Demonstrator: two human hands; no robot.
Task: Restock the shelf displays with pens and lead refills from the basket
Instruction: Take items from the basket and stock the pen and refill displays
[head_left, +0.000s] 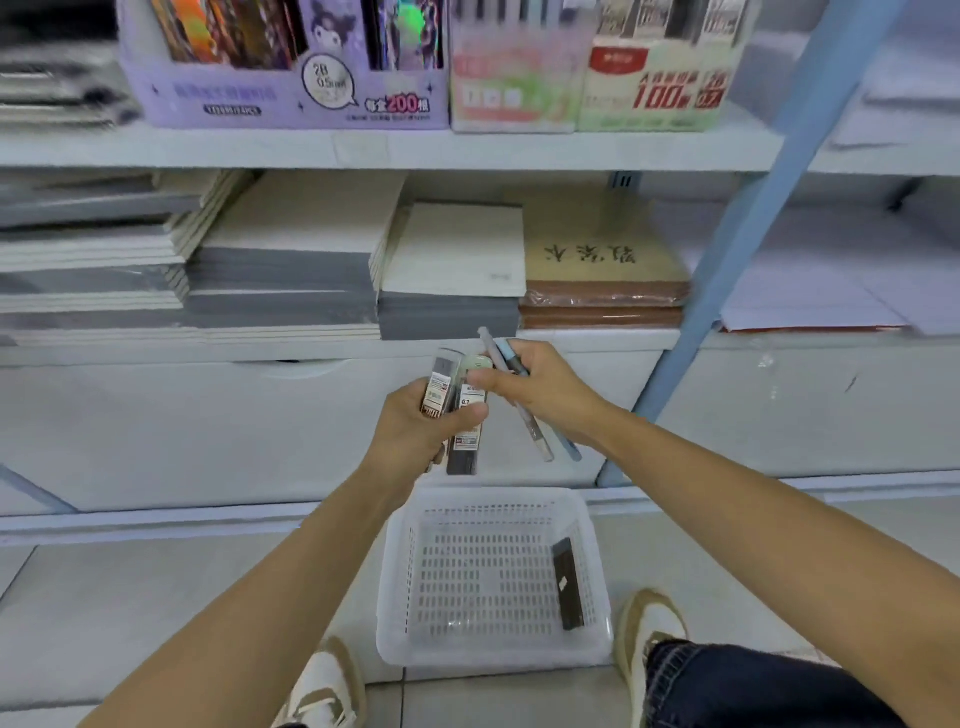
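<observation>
With the left hand clutching slim dark lead-refill cases and the right hand, at three o'clock, gripping two pale plastic pens, one could slip into the white perforated plastic basket.

Wht basket, blk refill case

White sneakers with tan trim — canvas, perhaps — and dark blue jeans.

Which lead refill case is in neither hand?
The dark case lying alone against the right side of the white basket on the floor. The other cases are gripped in the left hand; the right hand holds pens.
</observation>
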